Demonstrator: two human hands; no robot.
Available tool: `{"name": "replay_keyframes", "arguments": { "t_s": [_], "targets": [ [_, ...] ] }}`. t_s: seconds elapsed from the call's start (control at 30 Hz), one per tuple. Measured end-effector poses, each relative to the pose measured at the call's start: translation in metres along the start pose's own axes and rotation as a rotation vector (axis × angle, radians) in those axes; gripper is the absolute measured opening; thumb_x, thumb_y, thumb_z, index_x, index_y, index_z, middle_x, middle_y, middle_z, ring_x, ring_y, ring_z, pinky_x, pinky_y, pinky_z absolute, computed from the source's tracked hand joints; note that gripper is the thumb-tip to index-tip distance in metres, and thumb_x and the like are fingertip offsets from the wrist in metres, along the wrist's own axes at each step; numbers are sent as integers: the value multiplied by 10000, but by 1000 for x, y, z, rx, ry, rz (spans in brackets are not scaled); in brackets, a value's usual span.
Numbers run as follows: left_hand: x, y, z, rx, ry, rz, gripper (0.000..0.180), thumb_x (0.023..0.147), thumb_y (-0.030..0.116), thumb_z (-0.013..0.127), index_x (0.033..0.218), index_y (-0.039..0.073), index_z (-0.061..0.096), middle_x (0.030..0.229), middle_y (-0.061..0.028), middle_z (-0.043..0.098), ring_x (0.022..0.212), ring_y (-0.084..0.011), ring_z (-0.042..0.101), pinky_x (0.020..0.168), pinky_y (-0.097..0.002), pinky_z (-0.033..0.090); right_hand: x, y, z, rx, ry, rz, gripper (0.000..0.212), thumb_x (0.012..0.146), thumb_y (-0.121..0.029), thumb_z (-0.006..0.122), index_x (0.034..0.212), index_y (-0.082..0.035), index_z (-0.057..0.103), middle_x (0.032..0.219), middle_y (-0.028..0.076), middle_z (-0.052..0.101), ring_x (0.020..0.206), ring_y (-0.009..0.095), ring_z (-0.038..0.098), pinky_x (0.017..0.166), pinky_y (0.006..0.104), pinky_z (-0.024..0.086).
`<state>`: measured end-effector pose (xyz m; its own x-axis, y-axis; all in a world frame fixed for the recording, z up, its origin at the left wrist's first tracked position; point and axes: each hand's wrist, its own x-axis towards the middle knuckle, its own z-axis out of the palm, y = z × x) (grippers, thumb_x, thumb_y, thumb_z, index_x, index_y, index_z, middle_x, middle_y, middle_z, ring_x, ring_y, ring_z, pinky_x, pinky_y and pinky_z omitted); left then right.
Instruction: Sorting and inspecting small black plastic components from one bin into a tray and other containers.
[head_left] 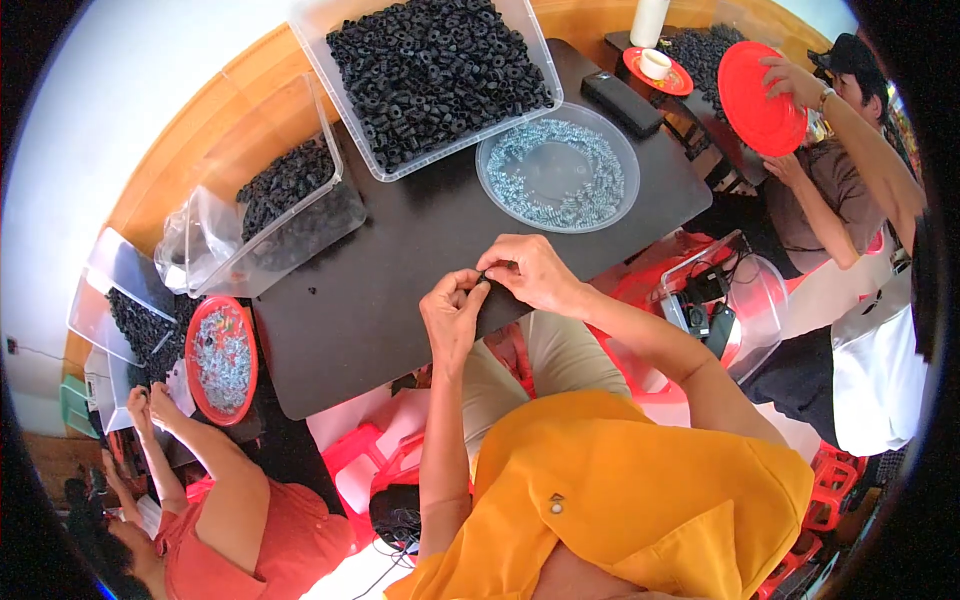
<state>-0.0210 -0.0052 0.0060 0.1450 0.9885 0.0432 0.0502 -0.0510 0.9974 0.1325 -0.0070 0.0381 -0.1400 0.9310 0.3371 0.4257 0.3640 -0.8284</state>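
Head view, left hand: the left hand (452, 312) is raised over the near edge of the table (400, 290), thumb and fingertips pinched shut on a small black ring (484, 277)
Head view, right hand: the right hand (528, 270) meets the left from the other side, its fingers curled and its grip closed on the same small black ring
Small black ring: held between both hands just above the table's near edge, mostly hidden by the fingertips
Table: dark, flat top, with the person's knees below its near edge
Large clear bin (430, 75): at the far side of the table, heaped with black rubber rings
Round clear tray (558, 168): just right of the large bin, well beyond the hands, with small silvery screws lying in a ring around its bare middle
Second clear bin (290, 195): at the table's left corner, tilted, partly filled with black rings
Black block (622, 103): oblong, at the far right corner of the table
Person at left: an arm in a red top reaches near a red bowl (222, 358) of silvery screws, beside another clear box of black rings
Person at right: both hands hold a red plate (760, 98) on edge; a small red saucer with a white cup (656, 64) stands near it
Wearer: yellow shirt (620, 500), forearms entering from below
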Motion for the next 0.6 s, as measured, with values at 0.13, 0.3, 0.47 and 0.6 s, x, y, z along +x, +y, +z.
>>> {"name": "replay_keyframes", "arguments": {
  "t_s": [0.13, 0.3, 0.47, 0.6],
  "targets": [
    [1, -2, 2, -17, 11, 26, 111, 755, -37, 624, 866, -46, 624, 718, 32, 565, 543, 11, 381, 473, -159, 303, -4, 1, 6, -74, 55, -90, 104, 691, 57, 590, 780, 5, 584, 743, 138, 576, 667, 321, 580, 574, 380, 458],
    [2, 4, 5, -47, 38, 26, 102, 760, -39, 610, 860, -57, 624, 720, 19, 571, 559, -7, 409, 500, -168, 343, -9, 10, 15, -137, 209, -248, 132, 706, 81, 593, 802, 5, 543, 747, 125, 561, 657, 305, 562, 566, 360, 444],
    [3, 1, 7, -7, 67, 11, 88, 754, -23, 622, 836, -54, 626, 720, 14, 577, 578, -16, 445, 515, -169, 363, -16, 6, 16, -187, 187, -247, 220, 669, 68, 605, 864, 5, 524, 824, 140, 543, 760, 330, 542, 632, 392, 448],
    [6, -5, 6, -18, 67, 8, 84, 750, -10, 632, 819, -56, 628, 708, 7, 583, 580, -21, 461, 516, -180, 378, -20, 2, 16, -211, 152, -232, 293, 643, 45, 616, 914, 6, 510, 887, 148, 517, 821, 338, 512, 685, 406, 448]
  ]
}}
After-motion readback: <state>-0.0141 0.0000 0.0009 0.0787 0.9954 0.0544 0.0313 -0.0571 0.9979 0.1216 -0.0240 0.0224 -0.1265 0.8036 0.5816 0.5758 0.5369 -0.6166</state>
